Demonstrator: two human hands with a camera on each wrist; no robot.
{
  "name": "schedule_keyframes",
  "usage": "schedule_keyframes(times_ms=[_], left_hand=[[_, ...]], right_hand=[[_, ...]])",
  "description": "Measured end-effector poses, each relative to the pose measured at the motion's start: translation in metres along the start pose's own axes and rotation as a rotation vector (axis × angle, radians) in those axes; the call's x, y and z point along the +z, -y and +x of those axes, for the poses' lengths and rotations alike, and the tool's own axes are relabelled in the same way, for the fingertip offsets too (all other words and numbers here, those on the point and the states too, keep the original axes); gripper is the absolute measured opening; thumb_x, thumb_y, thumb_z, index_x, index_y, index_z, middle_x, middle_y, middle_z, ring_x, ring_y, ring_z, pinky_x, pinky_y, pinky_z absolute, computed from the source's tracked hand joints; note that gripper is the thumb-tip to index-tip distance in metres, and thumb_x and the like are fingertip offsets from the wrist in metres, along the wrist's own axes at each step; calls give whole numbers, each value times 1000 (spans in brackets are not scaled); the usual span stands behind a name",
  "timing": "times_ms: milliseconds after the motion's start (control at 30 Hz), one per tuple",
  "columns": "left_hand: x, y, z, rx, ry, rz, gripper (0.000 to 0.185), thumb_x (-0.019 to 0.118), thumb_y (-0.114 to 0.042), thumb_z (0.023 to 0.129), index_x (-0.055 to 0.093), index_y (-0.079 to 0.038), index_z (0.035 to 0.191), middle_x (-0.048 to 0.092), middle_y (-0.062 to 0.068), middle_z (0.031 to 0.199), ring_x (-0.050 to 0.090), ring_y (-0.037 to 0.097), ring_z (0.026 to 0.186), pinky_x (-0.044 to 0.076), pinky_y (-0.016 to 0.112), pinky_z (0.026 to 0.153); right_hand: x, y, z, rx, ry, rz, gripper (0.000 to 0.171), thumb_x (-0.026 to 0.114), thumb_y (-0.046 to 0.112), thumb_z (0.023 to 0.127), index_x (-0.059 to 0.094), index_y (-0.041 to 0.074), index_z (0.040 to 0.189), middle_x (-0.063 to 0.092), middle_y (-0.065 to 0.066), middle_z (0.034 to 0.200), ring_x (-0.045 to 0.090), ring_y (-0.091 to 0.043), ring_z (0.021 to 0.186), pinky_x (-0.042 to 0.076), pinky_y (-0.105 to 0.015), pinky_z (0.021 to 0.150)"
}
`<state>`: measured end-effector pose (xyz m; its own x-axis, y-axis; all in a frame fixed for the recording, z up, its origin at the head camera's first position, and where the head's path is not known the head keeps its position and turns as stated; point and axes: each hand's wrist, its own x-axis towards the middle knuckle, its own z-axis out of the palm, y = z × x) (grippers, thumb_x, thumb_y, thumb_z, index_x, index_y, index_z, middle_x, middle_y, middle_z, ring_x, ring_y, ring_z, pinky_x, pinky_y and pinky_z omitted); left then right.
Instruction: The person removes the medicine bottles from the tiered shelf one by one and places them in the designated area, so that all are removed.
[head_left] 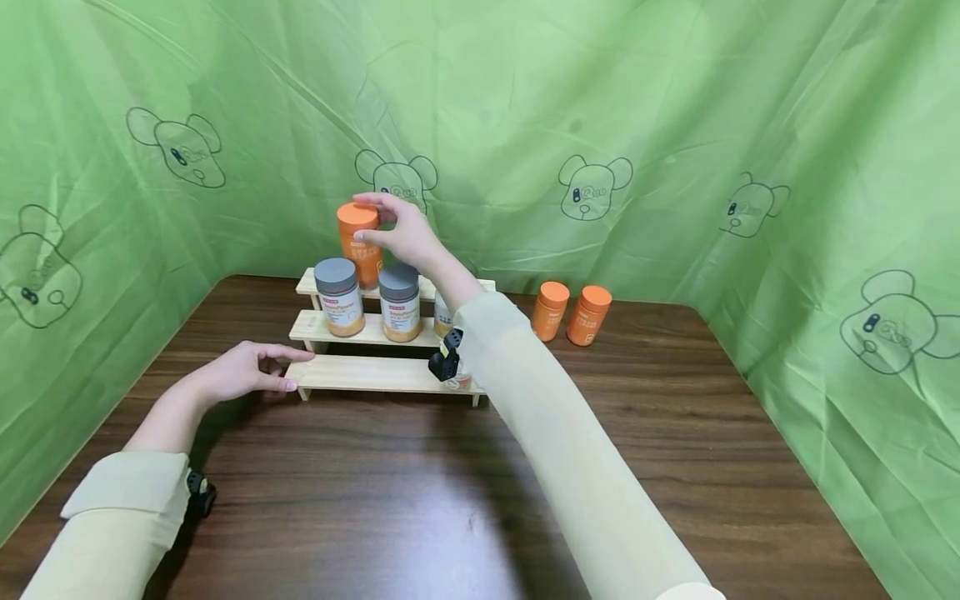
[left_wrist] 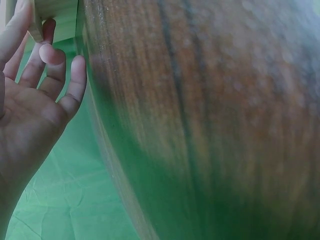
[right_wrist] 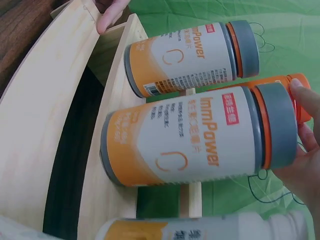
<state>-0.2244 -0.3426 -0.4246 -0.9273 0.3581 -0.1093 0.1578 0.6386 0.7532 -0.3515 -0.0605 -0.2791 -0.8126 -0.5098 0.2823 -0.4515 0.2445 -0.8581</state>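
My right hand (head_left: 408,236) holds an orange bottle (head_left: 365,260) by its cap, thumb and fingers on either side, at the left of the top tier of a three-tier wooden rack (head_left: 367,373). In the right wrist view, the bottle's orange body shows behind two grey-lidded supplement jars (right_wrist: 185,137). Both jars stand on the middle tier, below my right hand. My left hand (head_left: 238,372) grips the left end of the bottom tier between thumb and forefinger. The left wrist view shows its other fingers loosely bent beside the wood.
Two more orange bottles (head_left: 550,312) stand on the dark wooden table (head_left: 360,500), right of the rack. A white-capped bottle (right_wrist: 210,229) is beside the jars, partly hidden by my right forearm in the head view. Green cloth (head_left: 487,108) hangs around the table's back and sides.
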Motion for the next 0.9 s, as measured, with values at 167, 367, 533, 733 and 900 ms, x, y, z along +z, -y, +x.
schedule_keyframes(times_ms=[167,367,533,733,900], left_hand=[[0,0,-1,1,-1,6,57,78,-32,76,61,-15,127,61,2,76,53,9,69,41,24,66],[-1,-2,-2,-3,-3,17,56,78,-32,76,61,-15,127,58,2,73,52,10,68,41,24,66],[-2,0,-3,-1,-6,23,57,78,-33,76,61,-16,128,58,2,73,51,10,69,40,24,67],[0,2,-3,2,-6,22,58,78,-33,76,60,-16,128,62,2,79,52,9,72,40,23,69],[0,1,-3,5,-3,16,57,78,-33,76,60,-16,128,60,2,75,53,9,69,41,23,67]], right_hand=[[-12,21,-16,-3,-37,20,54,74,12,81,55,13,132,59,-1,125,55,-11,108,43,-18,87],[-25,39,-27,12,-93,49,53,75,8,80,56,10,130,60,-1,124,54,-14,107,44,-20,84],[-34,40,-27,18,-116,65,52,76,8,79,59,12,127,62,2,120,55,-13,103,45,-22,83],[-46,47,-35,16,-124,93,51,76,8,79,59,12,127,62,0,119,54,-16,104,45,-24,83],[-58,49,-37,-2,-148,110,53,77,8,78,58,11,128,61,-1,122,54,-16,107,45,-26,86]])
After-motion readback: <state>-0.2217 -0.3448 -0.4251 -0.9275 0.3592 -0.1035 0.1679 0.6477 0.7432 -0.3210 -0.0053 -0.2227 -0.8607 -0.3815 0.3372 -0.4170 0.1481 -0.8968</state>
